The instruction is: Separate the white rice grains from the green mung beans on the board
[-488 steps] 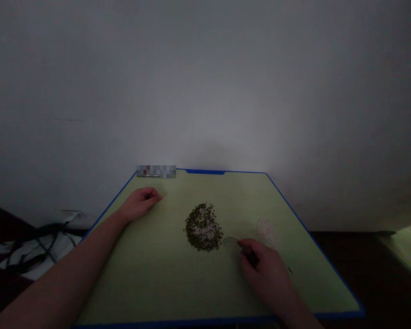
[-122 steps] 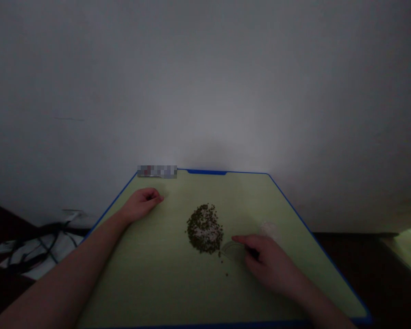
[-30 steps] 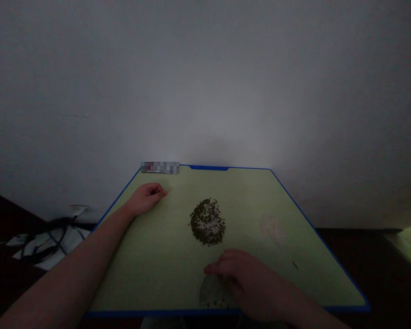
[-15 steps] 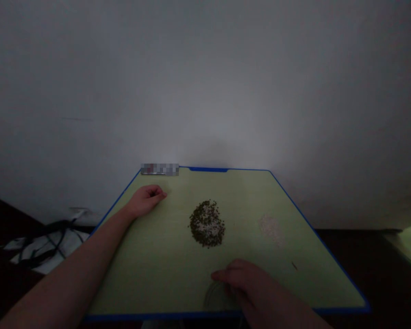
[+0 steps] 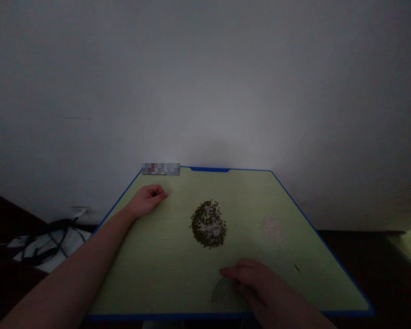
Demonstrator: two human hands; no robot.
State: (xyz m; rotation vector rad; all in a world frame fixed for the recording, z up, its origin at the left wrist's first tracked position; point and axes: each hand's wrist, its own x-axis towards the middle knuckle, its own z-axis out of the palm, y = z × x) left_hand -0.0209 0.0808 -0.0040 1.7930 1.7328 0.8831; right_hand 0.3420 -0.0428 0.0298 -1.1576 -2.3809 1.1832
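Observation:
My left hand [image 5: 148,200] rests on the left side of the pale green tabletop [image 5: 150,265], its fingers curled in loosely toward the thumb. Nothing shows in them. Low in the view, my right hand [image 5: 251,278] grips the rim of a clear round dish [image 5: 222,292], with the forefinger reaching out past it. The palm and wrist hide much of the dish. A pile of dark green beans mixed with white grains [image 5: 208,225] lies in the middle, between the hands. Farther right is a thin spread of pale grains [image 5: 273,230].
A small dark stick [image 5: 297,267] lies right of my right hand. At the far left corner is a flat blurred-out object [image 5: 160,169]. Blue edging [image 5: 210,169] runs round the table, which stands against a grey wall [image 5: 205,91]. Dark cables [image 5: 55,237] lie beyond the left edge.
My right hand has shifted a little to the right, and the clear dish has moved with it. The left hand and the pile stay as they were; the view shifts slightly.

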